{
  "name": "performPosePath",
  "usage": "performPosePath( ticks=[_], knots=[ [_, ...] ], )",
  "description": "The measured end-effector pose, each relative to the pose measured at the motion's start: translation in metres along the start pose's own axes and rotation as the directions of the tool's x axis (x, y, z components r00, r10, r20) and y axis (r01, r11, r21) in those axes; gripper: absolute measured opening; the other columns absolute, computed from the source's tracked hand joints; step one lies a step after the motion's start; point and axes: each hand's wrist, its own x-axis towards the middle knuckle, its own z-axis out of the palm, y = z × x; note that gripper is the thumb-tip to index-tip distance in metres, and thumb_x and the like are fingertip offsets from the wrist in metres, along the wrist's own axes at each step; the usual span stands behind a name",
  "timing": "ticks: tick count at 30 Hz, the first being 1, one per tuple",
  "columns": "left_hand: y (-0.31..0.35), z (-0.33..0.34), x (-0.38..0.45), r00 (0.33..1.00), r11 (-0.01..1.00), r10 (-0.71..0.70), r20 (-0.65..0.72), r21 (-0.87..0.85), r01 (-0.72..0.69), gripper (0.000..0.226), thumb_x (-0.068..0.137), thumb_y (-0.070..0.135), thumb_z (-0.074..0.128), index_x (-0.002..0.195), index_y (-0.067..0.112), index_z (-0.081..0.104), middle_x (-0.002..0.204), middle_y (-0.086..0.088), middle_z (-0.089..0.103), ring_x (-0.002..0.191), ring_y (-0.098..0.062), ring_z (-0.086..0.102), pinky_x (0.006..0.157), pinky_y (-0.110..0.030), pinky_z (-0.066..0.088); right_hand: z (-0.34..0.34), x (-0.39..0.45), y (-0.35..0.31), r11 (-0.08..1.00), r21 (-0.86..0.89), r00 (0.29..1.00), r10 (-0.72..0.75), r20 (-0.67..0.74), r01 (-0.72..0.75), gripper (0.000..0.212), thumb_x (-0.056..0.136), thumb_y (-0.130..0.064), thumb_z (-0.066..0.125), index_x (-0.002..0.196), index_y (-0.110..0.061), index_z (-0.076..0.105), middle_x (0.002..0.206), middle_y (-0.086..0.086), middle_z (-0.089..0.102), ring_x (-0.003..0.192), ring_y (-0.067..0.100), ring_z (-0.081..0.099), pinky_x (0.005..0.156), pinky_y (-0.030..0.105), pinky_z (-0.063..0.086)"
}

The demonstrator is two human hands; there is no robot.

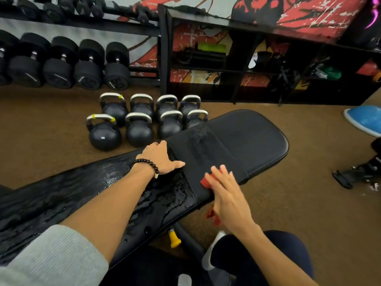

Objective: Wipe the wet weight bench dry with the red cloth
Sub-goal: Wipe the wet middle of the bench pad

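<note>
Wiping is under way: the right hand, fingers flat, presses the red cloth on the worktop near its seam; the left hand rests flat beside the seam. Next, sweep toward the beaded water

Black padded weight bench runs from near left to far right, two pads meeting at a seam. Near pad beaded and streaked with water; far pad mostly dry, a damp smear near the seam. On it: left hand flat at the seam, red cloth under right hand, apparently pressed at the near edge.
</note>
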Motion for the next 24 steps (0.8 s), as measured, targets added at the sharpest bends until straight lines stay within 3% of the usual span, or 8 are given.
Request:
performPosePath(
  ticks=[3, 5, 7, 11, 13, 19, 21, 24],
  knots=[
    [0.004, 0.002, -0.010, 0.998, 1.000, 0.008, 0.063, 0.019, -0.009, 0.103, 0.065, 0.079, 0.067, 0.144, 0.021, 0.039, 0.144, -0.010, 0.042, 0.132, -0.032, 0.044, 0.104, -0.051, 0.043, -0.002, 0.013, 0.012, 0.961, 0.062, 0.954, 0.275, -0.120, -0.269, 0.052, 0.086, 0.010, 0.064, 0.134, -0.008, 0.060, 0.150, 0.012, 0.047, 0.147, 0.034, 0.029, 0.118, 0.059, 0.024],
    [0.006, 0.006, -0.017, 0.993, 1.000, 0.011, 0.119, 0.026, -0.014, 0.107, 0.065, 0.077, 0.069, 0.148, 0.021, 0.034, 0.149, -0.012, 0.034, 0.137, -0.036, 0.036, 0.110, -0.050, 0.038, 0.006, 0.018, -0.005, 0.948, 0.059, 0.934, 0.319, -0.160, -0.314, 0.050, 0.086, 0.010, 0.063, 0.134, -0.005, 0.061, 0.149, 0.013, 0.048, 0.147, 0.035, 0.029, 0.120, 0.054, 0.022],
    [0.006, 0.011, -0.020, 0.994, 1.000, 0.004, 0.113, 0.027, -0.007, 0.105, 0.067, 0.075, 0.070, 0.149, 0.022, 0.031, 0.150, -0.011, 0.028, 0.139, -0.039, 0.028, 0.111, -0.052, 0.036, 0.014, 0.014, -0.026, 0.971, 0.032, 0.964, 0.238, -0.119, -0.236, 0.053, 0.085, 0.008, 0.066, 0.135, -0.005, 0.059, 0.149, 0.012, 0.049, 0.146, 0.034, 0.031, 0.120, 0.047, 0.020],
    [0.006, 0.018, -0.026, 0.995, 1.000, 0.006, 0.102, 0.028, -0.009, 0.098, 0.074, 0.072, 0.067, 0.150, 0.023, 0.027, 0.154, -0.011, 0.021, 0.142, -0.040, 0.019, 0.112, -0.051, 0.034, 0.006, 0.003, -0.017, 0.997, -0.044, 0.996, -0.068, 0.049, 0.070, 0.056, 0.088, -0.002, 0.067, 0.142, -0.008, 0.053, 0.151, 0.011, 0.046, 0.146, 0.031, 0.033, 0.121, 0.044, 0.020],
    [0.006, 0.019, -0.028, 0.995, 1.000, 0.005, 0.102, 0.013, -0.006, 0.096, 0.076, 0.070, 0.066, 0.150, 0.023, 0.027, 0.155, -0.011, 0.020, 0.143, -0.039, 0.017, 0.113, -0.050, 0.033, -0.002, 0.014, 0.004, 0.996, -0.069, 0.998, -0.045, 0.051, 0.048, 0.048, 0.092, -0.005, 0.063, 0.140, -0.008, 0.055, 0.151, 0.012, 0.047, 0.146, 0.031, 0.034, 0.120, 0.050, 0.025],
    [0.009, 0.018, -0.030, 0.995, 1.000, -0.013, 0.103, 0.016, 0.012, 0.096, 0.075, 0.070, 0.067, 0.149, 0.024, 0.027, 0.154, -0.010, 0.020, 0.142, -0.039, 0.018, 0.111, -0.052, 0.035, 0.005, 0.079, -0.004, 0.950, -0.033, 0.944, 0.311, 0.115, -0.309, 0.040, 0.094, -0.001, 0.046, 0.133, -0.002, 0.054, 0.152, 0.014, 0.041, 0.148, 0.037, 0.021, 0.120, 0.053, 0.022],
    [0.009, 0.017, -0.029, 0.994, 1.000, -0.014, 0.109, 0.023, 0.012, 0.096, 0.074, 0.072, 0.066, 0.149, 0.024, 0.028, 0.153, -0.010, 0.021, 0.141, -0.039, 0.018, 0.111, -0.052, 0.034, 0.009, 0.081, -0.015, 0.970, -0.068, 0.958, 0.242, 0.156, -0.234, 0.040, 0.099, -0.012, 0.045, 0.138, -0.002, 0.047, 0.154, 0.014, 0.035, 0.148, 0.036, 0.016, 0.118, 0.054, 0.025],
    [0.007, 0.014, -0.027, 0.992, 0.999, -0.009, 0.124, 0.042, 0.004, 0.097, 0.073, 0.073, 0.066, 0.149, 0.025, 0.029, 0.151, -0.010, 0.025, 0.140, -0.039, 0.022, 0.112, -0.051, 0.034, 0.006, 0.056, -0.023, 0.993, -0.106, 0.967, 0.083, 0.239, -0.059, 0.059, 0.106, -0.036, 0.034, 0.154, -0.005, 0.023, 0.165, 0.013, 0.012, 0.153, 0.033, 0.000, 0.123, 0.052, 0.013]
  ],
)
